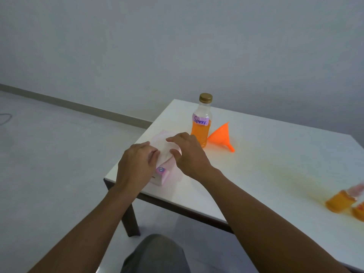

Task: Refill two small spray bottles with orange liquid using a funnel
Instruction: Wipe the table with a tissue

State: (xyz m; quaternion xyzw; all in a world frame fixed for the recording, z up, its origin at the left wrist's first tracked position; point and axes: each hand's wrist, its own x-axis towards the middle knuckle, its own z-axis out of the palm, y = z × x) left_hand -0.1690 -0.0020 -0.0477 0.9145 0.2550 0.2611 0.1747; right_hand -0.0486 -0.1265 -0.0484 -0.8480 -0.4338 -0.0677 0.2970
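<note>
A clear bottle [201, 123] with a gold cap and a "Spray" label stands at the table's far left, about half full of orange liquid. An orange funnel [222, 136] lies on its side just right of it. Two small spray bottles [342, 201] holding orange liquid sit blurred at the right edge of view. Both hands are at a pink tissue pack [164, 174] near the table's left corner. My left hand [136, 166] rests on the pack, fingers curled at the tissue. My right hand [189, 154] pinches the white tissue [164, 148] sticking out of the pack.
The white table [266, 168] has dark legs, and its left corner is close to the tissue pack. Pale floor lies to the left, a grey wall behind. My knee in grey fabric [155, 253] shows below the table's front edge.
</note>
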